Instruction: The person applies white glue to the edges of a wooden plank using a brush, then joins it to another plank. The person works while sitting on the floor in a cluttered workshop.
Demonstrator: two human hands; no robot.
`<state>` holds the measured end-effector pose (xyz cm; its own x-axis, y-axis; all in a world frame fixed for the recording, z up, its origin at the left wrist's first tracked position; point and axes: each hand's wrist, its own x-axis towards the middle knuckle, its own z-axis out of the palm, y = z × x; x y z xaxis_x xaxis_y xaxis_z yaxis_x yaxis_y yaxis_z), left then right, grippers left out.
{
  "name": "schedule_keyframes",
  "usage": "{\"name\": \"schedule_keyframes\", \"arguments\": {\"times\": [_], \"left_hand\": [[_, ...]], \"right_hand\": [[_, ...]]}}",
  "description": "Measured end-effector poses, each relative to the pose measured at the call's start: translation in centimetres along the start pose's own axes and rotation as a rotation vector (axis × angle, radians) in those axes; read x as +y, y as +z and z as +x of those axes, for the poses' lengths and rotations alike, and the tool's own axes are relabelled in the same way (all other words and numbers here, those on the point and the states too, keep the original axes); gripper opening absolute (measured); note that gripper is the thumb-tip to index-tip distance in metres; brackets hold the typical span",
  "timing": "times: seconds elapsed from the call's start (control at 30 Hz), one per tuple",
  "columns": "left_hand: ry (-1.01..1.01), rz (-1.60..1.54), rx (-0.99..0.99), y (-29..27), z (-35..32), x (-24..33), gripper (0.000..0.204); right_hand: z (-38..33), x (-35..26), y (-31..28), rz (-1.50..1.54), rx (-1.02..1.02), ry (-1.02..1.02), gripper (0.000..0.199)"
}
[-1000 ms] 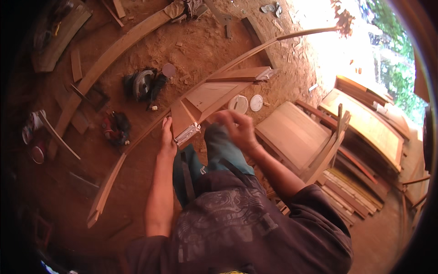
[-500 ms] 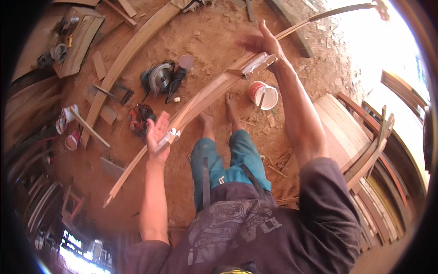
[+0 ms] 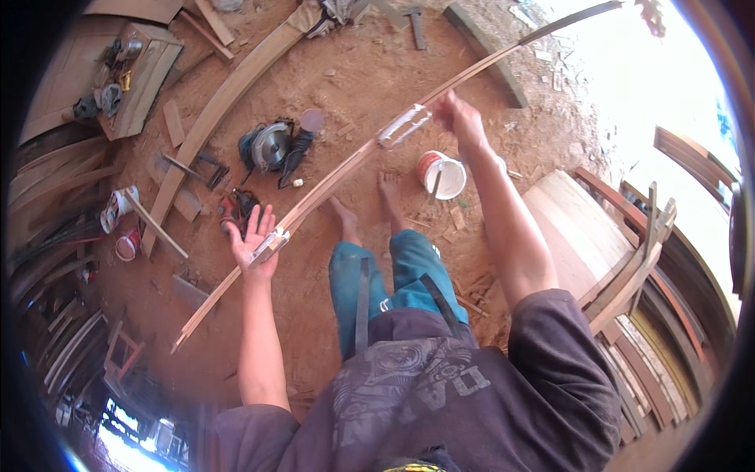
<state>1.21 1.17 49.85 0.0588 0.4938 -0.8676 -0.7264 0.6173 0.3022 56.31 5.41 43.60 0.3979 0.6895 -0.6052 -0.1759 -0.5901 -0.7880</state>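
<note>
A long narrow assembly of wooden strips slants from lower left to upper right in front of me. White, glue-like smears coat two blocky parts of it, one near each of my hands. My left hand is open, palm up with fingers spread, and the lower block lies across the palm. At the upper block, my right hand has its fingers curled at the strips, slightly blurred. Near the far end of the strips, what looks like another person's hand shows in the glare.
On the dirt floor sit a circular saw, a red power tool and a white bucket by my feet. A long curved board lies at left. Wooden panels and stacked boards are at right.
The wooden assembly has shifted slightly left. My right hand has gone from spread fingers to curled ones at the strips. My left hand has moved a little left, still open beneath the wood.
</note>
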Motion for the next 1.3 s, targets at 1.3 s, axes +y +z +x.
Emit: {"name": "schedule_keyframes", "arguments": {"times": [1.3], "left_hand": [[-0.165,0.891,0.145,-32.6,-8.9,-2.1,0.048]], "right_hand": [[-53.0,25.3,-1.1,-0.044,0.252,0.323,0.035]]}}
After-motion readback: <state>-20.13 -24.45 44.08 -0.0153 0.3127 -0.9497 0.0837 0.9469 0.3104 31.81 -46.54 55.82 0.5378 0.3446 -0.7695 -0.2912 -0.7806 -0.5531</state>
